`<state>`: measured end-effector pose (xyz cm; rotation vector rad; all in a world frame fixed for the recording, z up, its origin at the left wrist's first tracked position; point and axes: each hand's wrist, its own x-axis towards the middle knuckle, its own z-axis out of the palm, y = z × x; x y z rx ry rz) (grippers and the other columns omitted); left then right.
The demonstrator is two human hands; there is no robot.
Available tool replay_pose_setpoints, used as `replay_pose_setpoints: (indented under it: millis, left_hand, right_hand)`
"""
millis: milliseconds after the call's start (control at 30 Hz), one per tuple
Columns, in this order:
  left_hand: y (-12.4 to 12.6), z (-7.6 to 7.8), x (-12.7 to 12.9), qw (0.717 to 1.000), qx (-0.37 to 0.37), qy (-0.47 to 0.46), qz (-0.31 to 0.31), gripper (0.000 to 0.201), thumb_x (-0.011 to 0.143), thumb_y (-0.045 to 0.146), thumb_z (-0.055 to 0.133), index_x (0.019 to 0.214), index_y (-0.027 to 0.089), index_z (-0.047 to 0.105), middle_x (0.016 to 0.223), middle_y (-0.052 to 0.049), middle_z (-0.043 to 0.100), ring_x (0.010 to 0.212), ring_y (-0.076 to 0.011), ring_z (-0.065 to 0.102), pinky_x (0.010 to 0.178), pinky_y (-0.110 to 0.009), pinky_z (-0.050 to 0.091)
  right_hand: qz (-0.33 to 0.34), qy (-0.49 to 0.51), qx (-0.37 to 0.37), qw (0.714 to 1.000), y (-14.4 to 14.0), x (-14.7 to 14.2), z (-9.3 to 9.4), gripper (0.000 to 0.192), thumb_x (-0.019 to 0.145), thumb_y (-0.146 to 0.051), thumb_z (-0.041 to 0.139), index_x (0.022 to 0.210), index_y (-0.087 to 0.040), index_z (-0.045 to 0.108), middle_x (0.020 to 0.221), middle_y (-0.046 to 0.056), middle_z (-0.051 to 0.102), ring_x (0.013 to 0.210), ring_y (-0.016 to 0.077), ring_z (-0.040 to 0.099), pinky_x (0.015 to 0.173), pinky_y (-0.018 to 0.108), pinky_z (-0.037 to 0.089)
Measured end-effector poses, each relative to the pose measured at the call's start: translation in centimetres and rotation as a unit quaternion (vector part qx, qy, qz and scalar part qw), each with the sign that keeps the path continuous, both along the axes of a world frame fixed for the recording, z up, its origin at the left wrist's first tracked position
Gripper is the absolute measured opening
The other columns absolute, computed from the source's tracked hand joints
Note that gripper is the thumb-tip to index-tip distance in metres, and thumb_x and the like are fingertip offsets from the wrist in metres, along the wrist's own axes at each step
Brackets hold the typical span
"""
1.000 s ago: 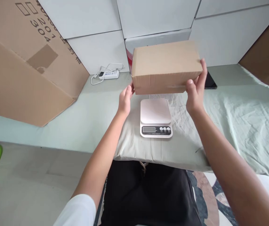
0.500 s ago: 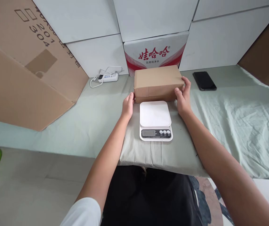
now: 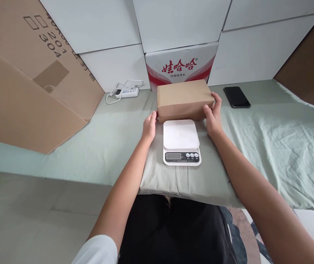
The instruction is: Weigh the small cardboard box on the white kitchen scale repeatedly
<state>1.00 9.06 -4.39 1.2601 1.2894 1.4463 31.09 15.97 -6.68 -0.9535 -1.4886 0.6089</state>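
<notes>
A plain brown cardboard box (image 3: 184, 99) rests on the cloth-covered table, just behind a white kitchen scale (image 3: 181, 135). My left hand (image 3: 149, 125) presses against the box's left end, its fingers mostly hidden behind the corner. On the opposite end, my right hand (image 3: 213, 115) grips the box, thumb on the front face and fingers around the right side. The scale's platform carries nothing, and its grey display shows no readable figures.
A black phone (image 3: 236, 97) lies to the right of the box. At the back left is a white power strip or adapter (image 3: 127, 92) with a cable. White cartons (image 3: 110, 68) line the back, and a large brown carton (image 3: 36, 95) stands on the left.
The view has shifted slightly. Both hands stay at the ends of the cardboard box, and neither the box nor the scale has plainly moved on the table.
</notes>
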Motion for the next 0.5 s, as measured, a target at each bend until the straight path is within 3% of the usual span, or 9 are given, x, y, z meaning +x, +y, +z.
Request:
replay_pose_setpoints:
  millis: [233,333,500]
  left_hand:
    - [0.7,0.5,-1.3,0.997,0.007,-0.025,0.067,0.098,0.097,0.094,0.052,0.15,0.016,0.075,0.171,-0.023,0.067,0.167,-0.0379,0.061,0.136,-0.051,0.053]
    - [1.1,0.5,-1.8,0.997,0.001,-0.03,0.071,0.096,0.099,0.095,0.048,0.15,0.018,0.076,0.172,-0.022,0.067,0.168,-0.0374,0.059,0.136,-0.05,0.053]
    - [1.3,0.2,-1.2,0.998,-0.009,-0.048,0.045,0.088,0.103,0.089,0.048,0.149,0.019,0.076,0.174,-0.02,0.066,0.168,-0.0368,0.058,0.137,-0.052,0.051]
  right_hand:
    - [-0.023,0.027,0.012,0.999,0.5,1.8,-1.0,0.103,0.087,-0.099,0.061,0.175,-0.056,0.028,0.167,0.005,0.063,0.159,0.0362,0.064,0.123,0.072,0.059]
    - [-0.01,0.047,-0.033,0.998,0.2,2.2,-0.9,0.111,0.087,-0.1,0.059,0.179,-0.049,0.022,0.167,0.009,0.064,0.155,0.0378,0.067,0.121,0.074,0.058]
    - [0.029,0.037,-0.105,0.993,-0.7,1.7,0.0,0.122,0.085,-0.1,0.063,0.182,-0.043,0.016,0.163,0.009,0.072,0.142,0.0318,0.069,0.13,0.065,0.055]
